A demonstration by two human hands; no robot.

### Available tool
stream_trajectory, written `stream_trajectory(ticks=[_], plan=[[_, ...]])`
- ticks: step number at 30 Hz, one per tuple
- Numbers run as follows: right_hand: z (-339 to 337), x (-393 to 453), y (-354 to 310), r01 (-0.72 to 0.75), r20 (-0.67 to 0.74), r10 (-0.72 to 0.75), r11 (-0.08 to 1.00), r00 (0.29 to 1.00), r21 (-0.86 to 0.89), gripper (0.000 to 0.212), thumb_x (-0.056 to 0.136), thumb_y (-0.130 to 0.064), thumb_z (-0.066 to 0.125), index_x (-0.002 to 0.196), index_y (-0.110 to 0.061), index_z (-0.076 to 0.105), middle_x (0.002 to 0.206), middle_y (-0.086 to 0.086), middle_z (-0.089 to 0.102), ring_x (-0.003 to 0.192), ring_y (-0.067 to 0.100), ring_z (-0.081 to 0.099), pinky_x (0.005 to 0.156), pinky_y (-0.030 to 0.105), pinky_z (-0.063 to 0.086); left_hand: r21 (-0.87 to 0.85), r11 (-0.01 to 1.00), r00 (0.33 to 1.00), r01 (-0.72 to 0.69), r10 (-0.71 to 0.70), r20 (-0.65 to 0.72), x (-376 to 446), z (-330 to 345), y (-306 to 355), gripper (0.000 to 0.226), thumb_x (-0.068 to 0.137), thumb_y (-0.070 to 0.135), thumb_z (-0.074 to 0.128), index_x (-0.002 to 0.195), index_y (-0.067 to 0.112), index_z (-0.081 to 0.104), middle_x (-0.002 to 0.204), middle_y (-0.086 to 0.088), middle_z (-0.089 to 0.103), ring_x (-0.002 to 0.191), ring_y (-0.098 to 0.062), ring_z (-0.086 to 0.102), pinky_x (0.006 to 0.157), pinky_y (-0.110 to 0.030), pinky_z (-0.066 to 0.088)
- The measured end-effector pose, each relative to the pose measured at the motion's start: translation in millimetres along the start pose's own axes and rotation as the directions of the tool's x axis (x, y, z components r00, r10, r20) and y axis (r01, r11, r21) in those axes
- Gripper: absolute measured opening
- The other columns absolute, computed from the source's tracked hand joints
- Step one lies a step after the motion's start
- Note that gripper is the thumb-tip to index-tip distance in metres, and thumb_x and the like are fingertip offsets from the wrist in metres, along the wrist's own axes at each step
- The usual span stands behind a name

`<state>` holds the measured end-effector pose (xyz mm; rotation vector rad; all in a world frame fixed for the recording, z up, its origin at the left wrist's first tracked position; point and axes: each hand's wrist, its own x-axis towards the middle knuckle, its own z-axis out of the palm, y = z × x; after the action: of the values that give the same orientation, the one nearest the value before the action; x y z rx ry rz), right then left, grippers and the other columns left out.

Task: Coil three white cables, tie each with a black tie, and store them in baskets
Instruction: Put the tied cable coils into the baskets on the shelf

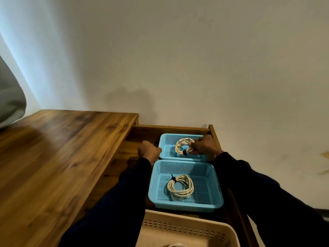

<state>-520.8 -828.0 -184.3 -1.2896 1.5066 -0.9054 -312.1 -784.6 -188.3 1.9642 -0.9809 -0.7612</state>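
Two blue baskets sit one behind the other on a low wooden shelf. In the far blue basket (165, 154) my right hand (203, 145) pinches a coiled white cable (180, 146) bound with a black tie (185, 153). My left hand (148, 151) grips that basket's left rim. The near blue basket (156, 196) holds a second coiled white cable (180, 187) with its own black tie (173, 179). A beige basket (187, 229) sits nearest me; a sliver of white cable (175, 245) shows at its bottom edge.
A wooden tabletop (53, 157) stretches to the left, higher than the shelf. The shelf's wooden side rail (214, 134) runs along the right. A plain wall stands behind. Grey fabric (10, 97) hangs at the far left.
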Motion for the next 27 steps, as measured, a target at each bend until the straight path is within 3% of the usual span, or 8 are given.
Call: stream_trajectory(ticks=[6, 10, 13, 15, 19, 23, 25, 27], plan=[[4.2, 10.8, 3.7, -0.113, -0.004, 0.113, 0.991, 0.994, -0.069, 0.032, 0.077, -0.015, 0.086, 0.093, 0.009, 0.071, 0.078, 0.016, 0.076, 0.069, 0.025, 0.076, 0.076, 0.042, 0.063, -0.017, 1.0, 0.999, 0.01, -0.011, -0.03, 4.8, 5.6, -2.8, 0.015, 0.084, 0.007, 0.078, 0.081, 0.001, 0.065, 0.082, -0.01, 0.072, 0.07, -0.022, 0.073, 0.059, -0.032, 0.061], [9.3, 10.9, -1.6, -0.07, -0.091, 0.037, 0.917, 0.995, -0.392, 0.034, 0.076, -0.032, 0.086, 0.084, -0.003, 0.071, 0.081, 0.007, 0.075, 0.071, 0.015, 0.069, 0.057, 0.023, 0.053, -0.035, 0.999, 0.998, 0.027, -0.029, -0.053, 6.8, 7.5, -3.4, 0.014, 0.083, 0.007, 0.079, 0.081, 0.002, 0.066, 0.082, -0.009, 0.073, 0.068, -0.022, 0.073, 0.061, -0.035, 0.063], [11.2, 5.2, -2.8, -0.025, -0.116, -0.045, 0.844, 0.992, -0.535, 0.043, 0.081, -0.038, 0.082, 0.063, -0.012, 0.053, 0.066, 0.001, 0.061, 0.069, 0.014, 0.061, 0.046, 0.019, 0.037, -0.039, 0.999, 0.998, 0.034, -0.036, -0.055, 7.6, 6.9, -4.2, 0.014, 0.083, 0.007, 0.08, 0.082, 0.002, 0.066, 0.083, -0.01, 0.073, 0.067, -0.022, 0.073, 0.058, -0.033, 0.063], [11.4, 3.9, -1.3, 0.013, -0.087, -0.091, 0.763, 0.992, -0.647, 0.049, 0.086, -0.04, 0.077, 0.06, -0.013, 0.045, 0.073, 0.002, 0.062, 0.077, 0.018, 0.065, 0.043, 0.019, 0.031, -0.038, 0.998, 0.998, 0.044, -0.046, -0.046, 7.3, 6.9, -4.5, 0.015, 0.082, 0.009, 0.08, 0.082, 0.002, 0.066, 0.083, -0.01, 0.073, 0.066, -0.022, 0.074, 0.058, -0.033, 0.062], [11.8, 0.8, -0.5, 0.096, -0.018, -0.178, 0.61, 0.984, -0.786, 0.04, 0.089, -0.041, 0.072, 0.077, -0.009, 0.053, 0.105, 0.013, 0.072, 0.099, 0.024, 0.068, 0.06, 0.027, 0.04, 0.016, 0.999, 0.998, 0.033, -0.032, -0.045, 5.3, 6.3, -5.1, 0.02, 0.081, 0.018, 0.082, 0.085, 0.003, 0.07, 0.086, -0.009, 0.073, 0.073, -0.023, 0.073, 0.066, -0.036, 0.063], [7.6, -11.4, -2.5, 0.168, 0.028, -0.239, 0.591, 0.971, -0.789, 0.028, 0.091, -0.032, 0.071, 0.089, -0.005, 0.066, 0.104, 0.015, 0.072, 0.099, 0.027, 0.067, 0.069, 0.026, 0.042, 0.079, 0.997, 1.0, -0.02, 0.021, -0.019, 1.7, 0.4, -6.4, 0.016, 0.088, 0.017, 0.076, 0.091, 0.002, 0.072, 0.089, -0.01, 0.073, 0.08, -0.023, 0.07, 0.062, -0.032, 0.058], [0.3, -20.8, -4.1, 0.224, 0.089, -0.246, 0.604, 0.965, -0.765, 0.028, 0.089, -0.024, 0.073, 0.091, 0.004, 0.074, 0.098, 0.016, 0.074, 0.095, 0.028, 0.07, 0.074, 0.031, 0.053, 0.153, 0.986, 0.997, -0.073, 0.077, -0.018, -4.6, -3.8, -3.4, 0.012, 0.091, 0.014, 0.072, 0.09, 0.003, 0.073, 0.088, -0.009, 0.072, 0.081, -0.022, 0.069, 0.067, -0.033, 0.059], [-11.4, -35.8, -7.2, 0.304, 0.151, -0.292, 0.602, 0.944, -0.739, 0.018, 0.087, -0.012, 0.07, 0.093, 0.003, 0.078, 0.098, 0.017, 0.076, 0.093, 0.027, 0.072, 0.082, 0.034, 0.057, 0.252, 0.957, 0.988, -0.146, 0.156, -0.02, -18.6, -8.8, 1.9, 0.012, 0.092, 0.014, 0.07, 0.086, 0.003, 0.072, 0.087, -0.009, 0.071, 0.082, -0.022, 0.067, 0.061, -0.03, 0.053]])
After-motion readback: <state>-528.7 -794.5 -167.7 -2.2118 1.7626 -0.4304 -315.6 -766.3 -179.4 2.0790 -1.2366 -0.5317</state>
